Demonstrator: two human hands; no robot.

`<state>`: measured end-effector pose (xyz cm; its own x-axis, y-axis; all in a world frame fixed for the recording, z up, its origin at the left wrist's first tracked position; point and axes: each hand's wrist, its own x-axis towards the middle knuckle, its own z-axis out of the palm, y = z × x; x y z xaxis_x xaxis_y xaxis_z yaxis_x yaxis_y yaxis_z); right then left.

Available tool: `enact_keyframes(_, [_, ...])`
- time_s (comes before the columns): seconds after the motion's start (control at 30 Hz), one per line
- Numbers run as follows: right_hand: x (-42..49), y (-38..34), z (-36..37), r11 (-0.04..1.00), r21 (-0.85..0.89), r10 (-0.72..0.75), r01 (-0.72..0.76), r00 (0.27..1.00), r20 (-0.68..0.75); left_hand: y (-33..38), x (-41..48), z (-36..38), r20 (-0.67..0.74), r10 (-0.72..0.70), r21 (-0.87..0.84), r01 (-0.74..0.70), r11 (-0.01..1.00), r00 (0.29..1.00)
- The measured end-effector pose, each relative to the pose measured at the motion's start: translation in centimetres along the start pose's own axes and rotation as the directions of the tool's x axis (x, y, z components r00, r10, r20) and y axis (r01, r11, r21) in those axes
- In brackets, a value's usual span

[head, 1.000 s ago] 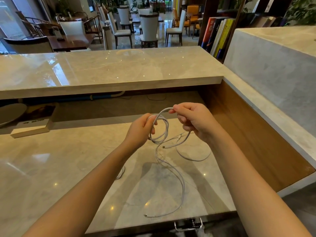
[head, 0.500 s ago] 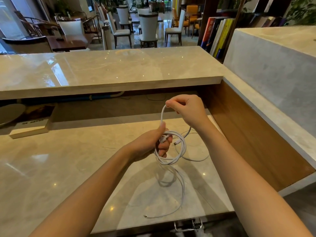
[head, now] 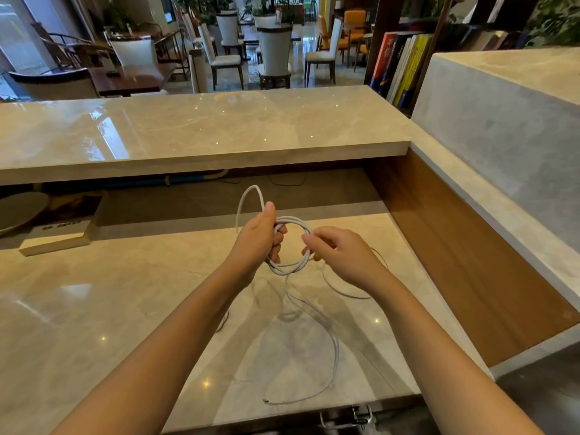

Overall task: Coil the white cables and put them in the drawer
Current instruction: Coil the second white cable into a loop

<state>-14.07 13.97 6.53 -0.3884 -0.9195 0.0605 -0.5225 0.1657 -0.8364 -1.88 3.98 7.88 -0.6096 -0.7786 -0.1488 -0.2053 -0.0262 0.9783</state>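
Your right hand (head: 340, 255) has dropped from above to pinch the white cable (head: 290, 243) coil's right side, your left hand (head: 259, 237) closed around its left, the loose tail trailing across the marble desk (head: 94, 309).

The desk (head: 125, 309) and upper counter (head: 219, 127) look like polished marble, glossy with light glints. The side panel (head: 470, 271) is matt brown wood. The cable (head: 335, 356) looks smooth white plastic.

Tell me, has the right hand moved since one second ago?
Yes. The right hand has come down from the raised counter's edge toward the person, now pinching the white cable.
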Motion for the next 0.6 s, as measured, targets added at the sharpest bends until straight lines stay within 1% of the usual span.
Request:
enact_keyframes(0.1, [0.3,-0.6,0.2,0.998,0.064,0.013,-0.010,0.999,-0.049,-0.1,0.1,0.4,0.003,-0.037,-0.041,0.037,0.998,0.999])
enact_keyframes(0.13, [0.5,-0.6,0.2,0.999,0.043,0.012,-0.009,0.998,-0.070,-0.2,0.1,0.3,0.018,-0.053,-0.066,0.054,0.996,0.998])
enact_keyframes(0.2, [0.8,-0.4,0.2,0.997,-0.081,-0.004,-0.005,0.995,-0.103,-0.3,0.1,-0.2,0.093,-0.084,-0.130,0.096,0.987,0.992])
enact_keyframes(0.27, [0.9,0.0,0.3,0.967,-0.253,-0.056,0.012,0.985,-0.166,-0.5,0.1,-0.9,0.204,-0.100,-0.185,0.139,0.973,0.974])
enact_keyframes(0.33, [1.0,0.2,0.4,0.914,-0.402,-0.156,0.051,0.960,-0.231,-0.8,0.0,-1.5,0.301,-0.144,-0.250,0.223,0.942,0.943])
enact_keyframes(0.4, [1.2,0.2,0.7,0.860,-0.501,-0.260,0.100,0.930,-0.260,-0.9,0.0,-1.8,0.377,-0.200,-0.298,0.323,0.898,0.904])
enact_keyframes(0.5, [1.8,0.3,0.8,0.813,-0.541,-0.381,0.216,0.899,-0.214,-0.9,0.2,-2.2,0.440,-0.249,-0.338,0.416,0.844,0.863])
enact_keyframes(0.6, [2.4,0.7,0.7,0.811,-0.506,-0.394,0.293,0.914,-0.101,-1.1,0.2,-2.1,0.501,-0.255,-0.328,0.454,0.829,0.827])
